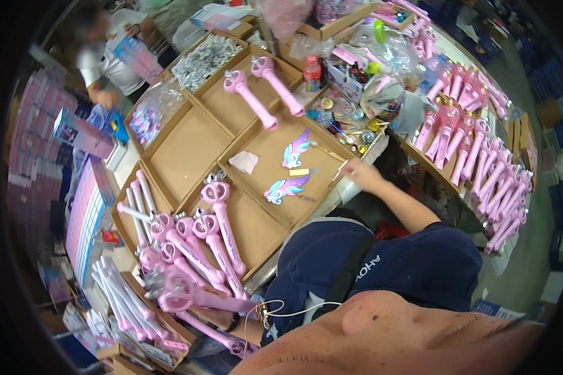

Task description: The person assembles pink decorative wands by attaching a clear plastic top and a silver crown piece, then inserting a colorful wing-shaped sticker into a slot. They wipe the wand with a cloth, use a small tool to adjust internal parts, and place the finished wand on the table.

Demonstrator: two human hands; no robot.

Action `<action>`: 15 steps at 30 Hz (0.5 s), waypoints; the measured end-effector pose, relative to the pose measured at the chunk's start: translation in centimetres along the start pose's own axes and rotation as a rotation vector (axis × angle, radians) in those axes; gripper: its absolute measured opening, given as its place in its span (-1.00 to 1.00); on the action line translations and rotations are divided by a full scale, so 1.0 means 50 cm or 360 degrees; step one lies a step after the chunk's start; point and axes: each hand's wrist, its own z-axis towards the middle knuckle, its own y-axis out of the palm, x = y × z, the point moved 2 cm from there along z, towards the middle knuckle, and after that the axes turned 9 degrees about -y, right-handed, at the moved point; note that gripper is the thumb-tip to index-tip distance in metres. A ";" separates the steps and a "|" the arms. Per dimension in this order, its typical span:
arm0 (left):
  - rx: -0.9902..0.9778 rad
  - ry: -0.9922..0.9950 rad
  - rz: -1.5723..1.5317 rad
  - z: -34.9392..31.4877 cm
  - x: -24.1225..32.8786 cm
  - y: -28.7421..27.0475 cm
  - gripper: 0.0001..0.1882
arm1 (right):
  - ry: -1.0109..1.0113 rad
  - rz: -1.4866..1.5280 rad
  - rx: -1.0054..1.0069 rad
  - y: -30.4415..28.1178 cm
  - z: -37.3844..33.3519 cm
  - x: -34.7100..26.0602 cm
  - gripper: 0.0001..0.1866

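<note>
Pink wand against left-hand fingers.

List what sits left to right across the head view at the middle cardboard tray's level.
Stacked pink boxes → empty cardboard tray → pink paper scrap → wing-shaped pieces → right hand → row of pink wands.

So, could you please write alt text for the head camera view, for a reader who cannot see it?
A person at a cardboard-tray workbench rests the right hand on the edge of a tray holding two pastel wing pieces. The left hand grips a pink toy wand beside a pile of others. More wands fill racks on the right.
</note>
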 end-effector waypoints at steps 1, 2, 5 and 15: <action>0.0078 -0.0269 -0.0024 -0.014 -0.015 0.010 -0.56 | 0.0140 -0.0046 0.0240 -0.039 -0.001 0.059 -0.77; 0.0162 -0.0537 -0.0043 -0.027 -0.030 0.022 -0.55 | 0.0303 0.0074 0.0559 -0.077 -0.007 0.119 -0.78; 0.0096 -0.1018 -0.0053 -0.060 -0.066 0.079 -0.50 | 0.0864 0.0823 0.1500 -0.196 -0.015 0.301 -0.78; -0.0427 -0.1129 -0.0026 -0.029 -0.092 0.187 -0.50 | 0.0838 0.1706 0.1947 -0.372 -0.028 0.474 -0.37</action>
